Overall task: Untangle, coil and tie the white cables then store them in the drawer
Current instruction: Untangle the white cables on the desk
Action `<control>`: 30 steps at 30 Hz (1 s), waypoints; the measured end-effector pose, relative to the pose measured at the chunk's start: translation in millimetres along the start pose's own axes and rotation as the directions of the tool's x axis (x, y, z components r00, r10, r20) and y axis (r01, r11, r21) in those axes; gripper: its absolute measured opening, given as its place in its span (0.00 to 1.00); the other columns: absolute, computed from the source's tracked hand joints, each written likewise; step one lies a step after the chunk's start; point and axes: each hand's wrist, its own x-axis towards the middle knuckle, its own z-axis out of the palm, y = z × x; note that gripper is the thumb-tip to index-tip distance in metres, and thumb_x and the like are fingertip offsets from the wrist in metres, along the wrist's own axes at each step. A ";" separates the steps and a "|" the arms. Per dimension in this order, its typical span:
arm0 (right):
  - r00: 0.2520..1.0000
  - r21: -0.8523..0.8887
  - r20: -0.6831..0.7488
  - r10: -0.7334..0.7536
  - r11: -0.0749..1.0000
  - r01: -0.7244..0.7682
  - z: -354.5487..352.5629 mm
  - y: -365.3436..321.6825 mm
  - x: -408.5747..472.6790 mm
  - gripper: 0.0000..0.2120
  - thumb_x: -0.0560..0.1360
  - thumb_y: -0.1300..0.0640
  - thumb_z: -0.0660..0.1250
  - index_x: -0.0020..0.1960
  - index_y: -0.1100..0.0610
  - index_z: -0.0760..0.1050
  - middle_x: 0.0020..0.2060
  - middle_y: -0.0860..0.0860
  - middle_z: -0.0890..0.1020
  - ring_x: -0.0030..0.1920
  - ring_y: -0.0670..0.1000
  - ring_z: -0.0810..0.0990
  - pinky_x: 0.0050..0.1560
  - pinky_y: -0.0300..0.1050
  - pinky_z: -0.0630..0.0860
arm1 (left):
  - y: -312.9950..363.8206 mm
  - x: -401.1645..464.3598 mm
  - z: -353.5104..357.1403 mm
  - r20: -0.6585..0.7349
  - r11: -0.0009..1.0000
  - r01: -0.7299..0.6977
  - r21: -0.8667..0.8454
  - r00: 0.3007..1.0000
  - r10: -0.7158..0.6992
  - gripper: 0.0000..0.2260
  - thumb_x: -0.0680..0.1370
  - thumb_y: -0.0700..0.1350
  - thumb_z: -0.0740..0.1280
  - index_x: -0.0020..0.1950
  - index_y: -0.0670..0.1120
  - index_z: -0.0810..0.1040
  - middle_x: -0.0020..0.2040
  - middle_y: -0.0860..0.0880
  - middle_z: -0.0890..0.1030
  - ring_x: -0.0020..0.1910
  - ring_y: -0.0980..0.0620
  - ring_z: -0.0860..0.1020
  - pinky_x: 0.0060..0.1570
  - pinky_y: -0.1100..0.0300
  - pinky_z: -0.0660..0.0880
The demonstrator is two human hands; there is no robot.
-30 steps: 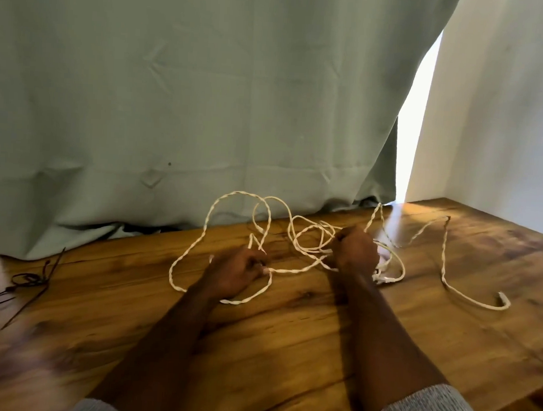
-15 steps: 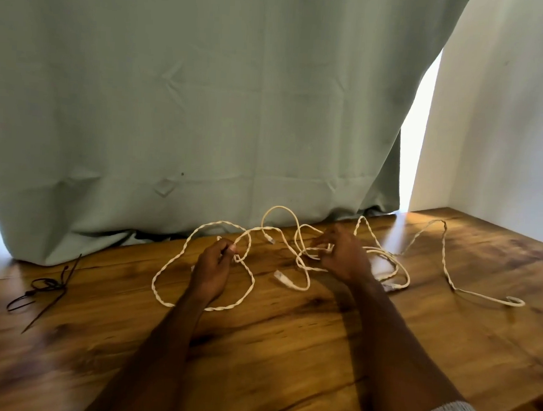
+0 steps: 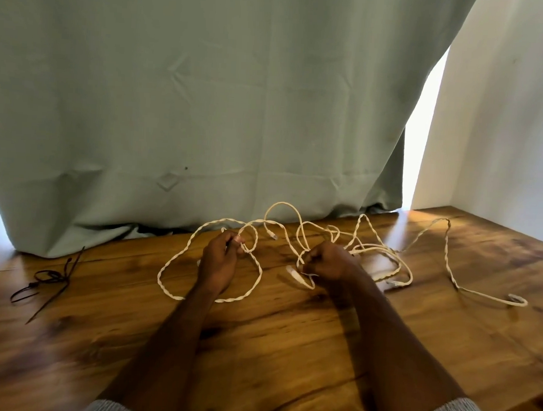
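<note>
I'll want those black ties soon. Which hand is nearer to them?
Left. The left hand grips the white cables, with the black ties lying farther left; the right hand sits beyond it, in the tangle.

Two hands (image 3: pixel 217 264); white cables (image 3: pixel 175 294) tangled, count unclear; one black tie bundle (image 3: pixel 44 282).

No readable text, labels or numbers anywhere.

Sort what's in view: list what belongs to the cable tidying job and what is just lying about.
Part of the job:
white cables, tangled on the table
left hand, gripping a cable loop
right hand, gripping the tangle
black ties, likely for tying

Just lying about:
green curtain
white wall
</note>
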 end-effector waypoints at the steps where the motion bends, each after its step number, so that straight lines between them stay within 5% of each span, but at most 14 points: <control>1: 0.999 0.021 -0.041 -0.021 1.000 0.022 -0.1 -0.9 1.4 0.01 0.76 0.49 0.73 0.45 0.46 0.83 0.39 0.42 0.85 0.42 0.44 0.84 0.41 0.42 0.77 | -0.2 0.2 0.3 -0.005 1.000 0.001 -0.004 1.000 -0.001 0.12 0.84 0.47 0.60 0.44 0.49 0.79 0.44 0.55 0.81 0.48 0.55 0.79 0.58 0.48 0.76; 3: 0.946 0.020 -0.316 -0.067 0.997 0.078 -3.0 -1.0 4.8 0.04 0.78 0.50 0.71 0.50 0.50 0.84 0.40 0.45 0.85 0.40 0.46 0.83 0.39 0.42 0.76 | -4.9 1.6 1.1 0.008 1.000 -0.002 0.006 1.000 0.002 0.12 0.84 0.48 0.60 0.45 0.50 0.79 0.45 0.55 0.82 0.49 0.55 0.79 0.59 0.46 0.76; 6: 0.673 0.075 -0.726 -0.146 0.955 0.287 -9.9 1.1 7.5 0.07 0.79 0.52 0.71 0.49 0.56 0.83 0.36 0.52 0.84 0.35 0.52 0.82 0.36 0.47 0.78 | -13.2 4.0 2.0 0.037 0.997 0.000 0.080 0.999 -0.003 0.11 0.83 0.53 0.58 0.47 0.54 0.79 0.49 0.57 0.82 0.52 0.54 0.79 0.60 0.41 0.74; 10: 0.698 0.084 -0.686 -0.206 0.930 0.358 -5.7 6.2 12.1 0.03 0.78 0.59 0.71 0.52 0.56 0.81 0.38 0.52 0.85 0.38 0.52 0.84 0.41 0.54 0.82 | -13.8 3.6 5.6 0.060 0.987 -0.010 0.159 0.998 0.000 0.10 0.83 0.56 0.58 0.51 0.58 0.79 0.51 0.57 0.82 0.55 0.52 0.79 0.63 0.36 0.70; 15: 0.709 0.069 -0.656 -0.257 0.916 0.396 -8.8 9.8 12.7 0.17 0.78 0.68 0.67 0.64 0.55 0.77 0.52 0.55 0.86 0.53 0.54 0.85 0.53 0.55 0.83 | -13.1 1.3 4.0 0.099 0.976 -0.050 0.212 0.995 0.030 0.09 0.83 0.55 0.59 0.51 0.60 0.79 0.51 0.58 0.82 0.55 0.53 0.78 0.64 0.36 0.69; 21: 0.571 0.156 -0.790 -0.222 0.829 0.537 -16.6 -15.1 -0.5 0.08 0.81 0.60 0.68 0.59 0.59 0.82 0.45 0.47 0.85 0.45 0.40 0.84 0.48 0.37 0.79 | -7.1 -5.1 3.9 0.193 0.989 -0.094 0.114 0.979 0.071 0.08 0.81 0.46 0.66 0.57 0.56 0.80 0.56 0.55 0.81 0.58 0.54 0.77 0.58 0.58 0.71; 24: 0.681 0.260 -0.671 -0.294 0.767 0.587 -3.3 -39.6 -1.1 0.07 0.80 0.61 0.68 0.56 0.58 0.83 0.42 0.48 0.86 0.42 0.44 0.85 0.47 0.39 0.81 | -1.0 -7.2 0.5 0.202 0.997 -0.025 -0.070 0.979 0.039 0.13 0.78 0.39 0.69 0.55 0.58 0.77 0.50 0.57 0.82 0.55 0.51 0.80 0.52 0.65 0.74; 26: 0.821 0.301 -0.508 -0.261 0.839 0.453 14.8 -42.5 2.7 0.05 0.81 0.58 0.68 0.52 0.54 0.82 0.37 0.47 0.85 0.38 0.47 0.84 0.44 0.46 0.81 | 2.4 -7.2 -2.8 0.183 0.983 0.051 -0.175 0.983 -0.018 0.19 0.78 0.36 0.65 0.57 0.62 0.75 0.49 0.51 0.83 0.43 0.47 0.81 0.44 0.52 0.77; 28: 0.922 0.295 -0.352 -0.162 0.915 0.273 23.4 -39.7 4.7 0.05 0.81 0.56 0.66 0.49 0.53 0.80 0.39 0.47 0.83 0.40 0.48 0.83 0.44 0.50 0.81 | 3.8 -7.9 -6.5 0.168 0.943 0.139 -0.303 0.982 -0.091 0.23 0.78 0.34 0.62 0.64 0.60 0.70 0.50 0.43 0.81 0.30 0.51 0.74 0.29 0.56 0.70; 30: 0.973 0.318 -0.227 -0.037 0.942 0.110 22.1 -36.9 2.0 0.06 0.82 0.57 0.65 0.52 0.55 0.81 0.44 0.51 0.84 0.44 0.49 0.84 0.45 0.50 0.82 | 3.5 -6.6 -10.4 0.124 0.910 0.187 -0.370 0.981 -0.151 0.25 0.79 0.35 0.64 0.70 0.58 0.63 0.50 0.42 0.80 0.28 0.53 0.72 0.25 0.60 0.67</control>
